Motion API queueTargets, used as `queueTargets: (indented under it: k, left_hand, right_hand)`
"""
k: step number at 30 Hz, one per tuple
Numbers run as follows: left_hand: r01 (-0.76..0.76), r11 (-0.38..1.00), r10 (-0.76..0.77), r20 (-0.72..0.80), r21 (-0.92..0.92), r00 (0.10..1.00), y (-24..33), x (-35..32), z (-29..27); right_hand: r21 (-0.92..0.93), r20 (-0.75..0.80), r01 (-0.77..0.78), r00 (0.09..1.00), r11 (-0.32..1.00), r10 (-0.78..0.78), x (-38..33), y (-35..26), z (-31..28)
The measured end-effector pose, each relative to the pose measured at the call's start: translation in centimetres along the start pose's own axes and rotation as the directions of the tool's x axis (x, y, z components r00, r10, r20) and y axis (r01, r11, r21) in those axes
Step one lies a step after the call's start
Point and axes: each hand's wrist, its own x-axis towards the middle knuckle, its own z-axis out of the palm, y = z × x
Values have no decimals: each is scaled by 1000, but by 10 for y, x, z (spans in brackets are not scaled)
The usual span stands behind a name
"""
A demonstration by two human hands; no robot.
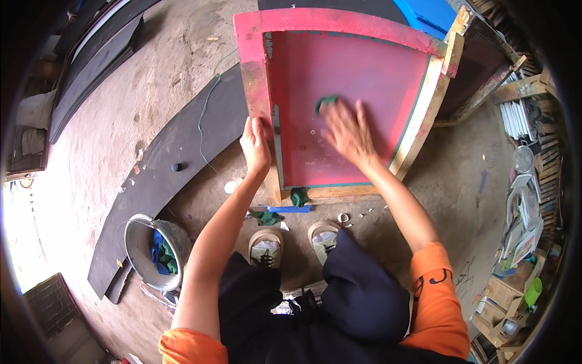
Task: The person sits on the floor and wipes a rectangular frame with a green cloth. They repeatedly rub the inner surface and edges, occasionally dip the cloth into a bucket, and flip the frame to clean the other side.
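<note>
The left hand (255, 145) grips the side of the red frame (254, 79). The right hand (348, 133) presses a green cloth (325, 103) on the screen.

Both arms reach forward, slightly bent. The left hand (255, 147) is curled closed in a grip, thumb up; the right hand (348, 132) lies flat, fingers spread, blurred.

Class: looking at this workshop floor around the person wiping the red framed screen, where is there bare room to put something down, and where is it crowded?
Bare concrete lies right of the red screen frame, between it and the shelves, and upper left beyond the black sheet. It is crowded at the shoes, with rags, scraps and the metal basin.
</note>
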Motion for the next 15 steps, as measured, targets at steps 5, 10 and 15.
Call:
queueTargets:
  k: [5, 10, 15]
  left_hand:
    - [8, 1000, -9, 0, 28, 1000, 3, -1, -2]
    - [-13, 1000, 11, 68, 23, 998, 54, 27, 3]
    - [0, 999, 1, 33, -44, 999, 78, 64, 12]
  right_hand:
    - [13, -289, -458, 849, 889, 442, 82, 5, -24]
    - [95, -72, -202, 975, 975, 209, 16, -29, -2]
    - [24, -157, -24, 987, 999, 27, -36, -45, 14]
